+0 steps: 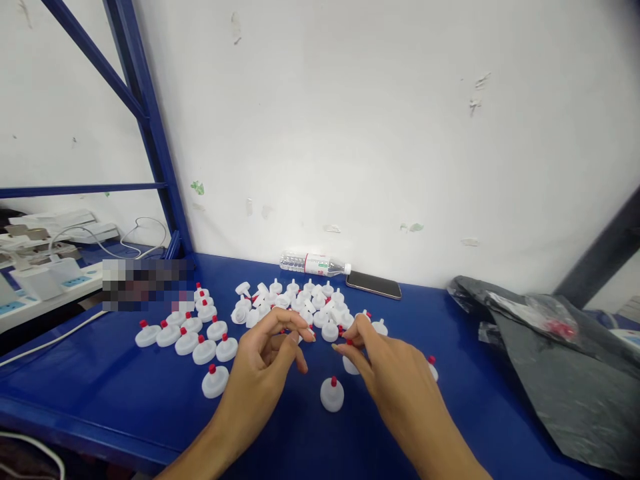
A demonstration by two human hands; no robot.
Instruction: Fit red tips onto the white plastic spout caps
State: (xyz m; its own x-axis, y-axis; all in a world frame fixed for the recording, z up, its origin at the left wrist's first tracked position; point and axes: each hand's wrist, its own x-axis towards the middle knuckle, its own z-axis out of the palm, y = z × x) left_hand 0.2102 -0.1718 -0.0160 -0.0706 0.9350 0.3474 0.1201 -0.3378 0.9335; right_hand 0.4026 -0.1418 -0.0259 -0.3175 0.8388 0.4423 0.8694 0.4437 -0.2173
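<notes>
My right hand (387,367) pinches the small red cap on top of a round white plastic nozzle lid (351,365). Most of that lid is hidden behind the fingers. My left hand (273,347) hovers at the near edge of the pile, fingers loosely curled and apart, with nothing visible held. Between and just below the hands stands a red-capped white lid (332,396). In front of both hands is a heap of white lids (293,300), many without caps, with a few red caps among them.
Rows of red-capped white lids (187,341) stand left of my left hand. A plastic bottle (315,264) and a phone (373,285) lie by the wall. A grey plastic bag (565,373) covers the right side. Power strips (75,283) and cables lie at the left.
</notes>
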